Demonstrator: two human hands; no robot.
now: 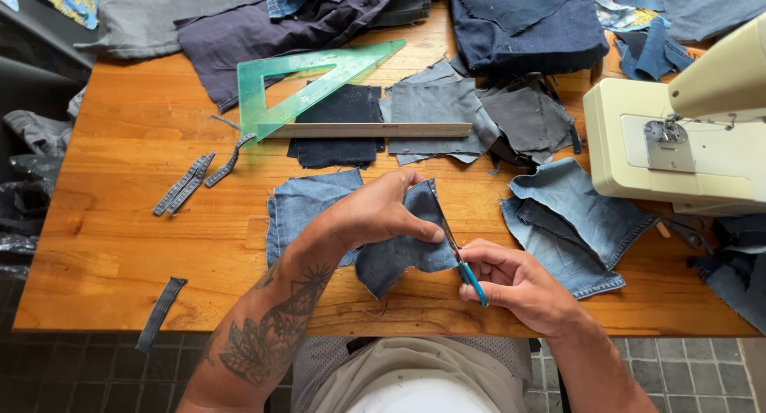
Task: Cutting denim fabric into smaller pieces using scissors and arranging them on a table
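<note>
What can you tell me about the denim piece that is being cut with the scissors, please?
The denim piece is a small, roughly squarish patch of mid-blue, faded jean cloth with raw edges. It is lifted off the wooden table, folded or draped over the fingers of the left hand, which pinches its upper part. Its lower part hangs toward the table edge. The blades of the blue-handled scissors, held in the right hand, meet its right edge. Behind it, another blue denim patch lies flat.
</note>
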